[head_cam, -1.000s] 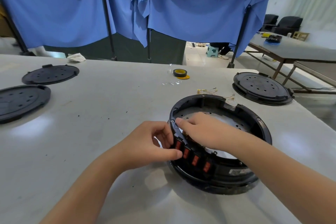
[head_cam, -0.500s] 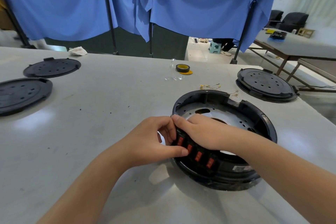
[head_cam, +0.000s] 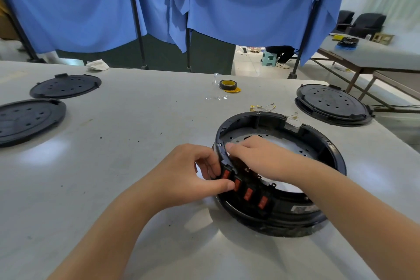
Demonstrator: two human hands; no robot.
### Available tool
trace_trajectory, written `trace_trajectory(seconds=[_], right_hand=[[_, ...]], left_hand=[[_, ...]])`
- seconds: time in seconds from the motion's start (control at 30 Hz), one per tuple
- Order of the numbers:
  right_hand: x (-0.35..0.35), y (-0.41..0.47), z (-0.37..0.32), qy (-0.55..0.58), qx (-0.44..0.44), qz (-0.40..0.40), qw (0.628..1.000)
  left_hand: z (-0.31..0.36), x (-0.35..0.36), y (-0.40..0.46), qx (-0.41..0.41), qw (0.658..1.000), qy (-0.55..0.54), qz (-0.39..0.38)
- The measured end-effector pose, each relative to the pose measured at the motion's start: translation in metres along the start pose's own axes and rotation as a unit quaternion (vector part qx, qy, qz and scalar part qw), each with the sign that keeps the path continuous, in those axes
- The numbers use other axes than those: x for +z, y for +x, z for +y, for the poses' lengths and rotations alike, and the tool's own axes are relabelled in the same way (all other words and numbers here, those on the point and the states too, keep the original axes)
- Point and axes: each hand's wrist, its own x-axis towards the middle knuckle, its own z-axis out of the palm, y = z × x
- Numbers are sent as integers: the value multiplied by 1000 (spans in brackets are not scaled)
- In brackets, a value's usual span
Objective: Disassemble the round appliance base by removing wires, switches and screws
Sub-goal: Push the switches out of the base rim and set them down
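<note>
A black round appliance base (head_cam: 318, 141) lies open side up on the grey table, with a perforated metal plate inside. A row of red rocker switches (head_cam: 247, 193) sits in its near left wall. My left hand (head_cam: 191, 175) pinches the leftmost switch from outside, thumb on the wall below it. My right hand (head_cam: 256, 157) reaches over the rim from inside, fingers curled behind the same switch. Loose yellow wires (head_cam: 263, 107) with terminals lie just behind the base.
Two black round covers (head_cam: 66, 85) (head_cam: 27, 120) lie at the far left, another black base (head_cam: 331, 103) at the far right. A roll of black tape (head_cam: 228, 84) sits near the back edge. Blue curtains hang behind the table.
Both hands stay at the leftmost switch. My left fingers have shifted slightly along the wall, and the head view has moved a little.
</note>
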Motion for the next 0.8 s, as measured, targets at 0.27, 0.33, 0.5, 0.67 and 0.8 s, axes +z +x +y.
trace_trajectory(seconds=[0.27,0.33,0.5,0.67,0.8], right_hand=[[-16,-9,0,100,13,-112,989],[-17,-9,0,125,18,-112,986],[-16,-9,1,160,26,-93,982],[-17,-9,3,168,37,-124,977],[-17,-10,3,200,41,-132,970]], left_hand=[[6,-2,-2,23,999,12,38],[6,0,-2,24,999,16,41],[7,2,-3,39,997,56,48],[6,5,-3,50,993,90,56],[5,6,-3,55,991,106,55]])
